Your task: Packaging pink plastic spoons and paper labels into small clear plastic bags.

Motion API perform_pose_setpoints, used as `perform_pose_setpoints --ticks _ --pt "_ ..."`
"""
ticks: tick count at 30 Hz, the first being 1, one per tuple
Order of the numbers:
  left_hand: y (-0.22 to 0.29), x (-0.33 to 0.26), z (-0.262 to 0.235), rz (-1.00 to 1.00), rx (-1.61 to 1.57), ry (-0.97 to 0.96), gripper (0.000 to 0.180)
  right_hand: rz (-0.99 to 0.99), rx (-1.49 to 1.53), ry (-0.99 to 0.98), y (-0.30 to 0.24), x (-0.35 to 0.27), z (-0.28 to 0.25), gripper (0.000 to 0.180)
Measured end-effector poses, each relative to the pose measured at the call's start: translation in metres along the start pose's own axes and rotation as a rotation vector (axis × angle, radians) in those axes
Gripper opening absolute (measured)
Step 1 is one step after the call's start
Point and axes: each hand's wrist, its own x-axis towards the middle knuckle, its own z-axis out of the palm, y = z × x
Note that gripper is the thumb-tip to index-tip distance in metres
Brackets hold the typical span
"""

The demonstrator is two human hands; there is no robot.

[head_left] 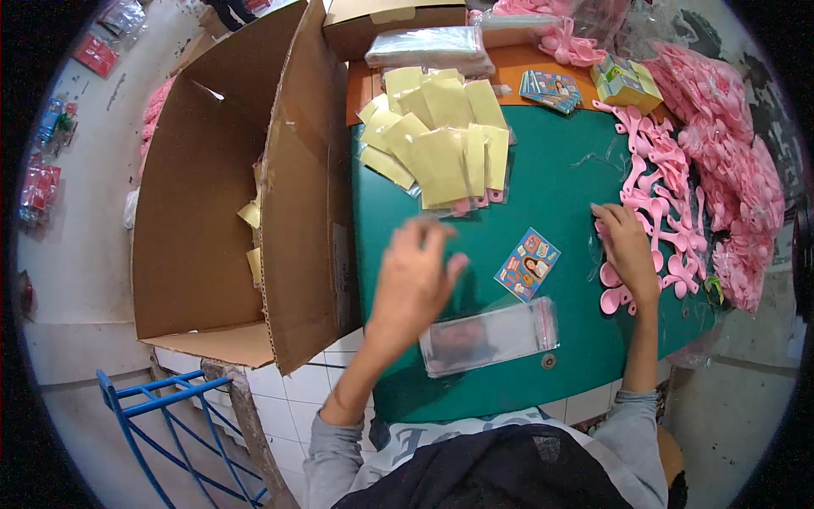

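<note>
My left hand [415, 276], slightly blurred, is above the green tabletop with its thumb apart from the fingers and nothing visible in it. At the left edge of a loose heap of pink spoons [657, 191], my right hand [629, 250] has its fingers bent around a pink spoon, mostly covered by the hand. Between the hands lies a blue printed card [527, 265] with a picture on it. Nearer to me is a stack of clear plastic bags [492, 339], lying flat. Beyond my left hand, filled clear packets with yellow cards [441, 165] overlap in a pile.
A tall open cardboard box [309, 187] stands along the table's left side, with some yellow packets inside. At the back are bundled clear bags [431, 49], more blue cards [551, 90] and a yellow-green box [627, 83]. Large bags of pink spoons [712, 127] line the right edge.
</note>
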Motion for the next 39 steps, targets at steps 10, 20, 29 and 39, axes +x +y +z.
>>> perform_pose_setpoints --ticks 10,20,29,39 --pt "0.017 -0.048 0.064 0.024 -0.448 -0.336 0.03 0.155 -0.086 0.285 -0.01 -0.007 -0.025 0.02" --pt "0.022 -0.041 0.052 -0.52 -1.367 -0.373 0.027 0.435 0.7 0.444 -0.106 -0.031 -0.018 0.014" --pt "0.017 -0.044 0.049 -0.556 -1.358 -0.379 0.036 0.463 0.943 0.398 -0.123 -0.033 -0.015 0.015" --pt "0.02 -0.044 0.042 -0.449 -1.416 -0.462 0.04 0.369 0.934 -0.056 -0.133 -0.025 -0.009 0.02"
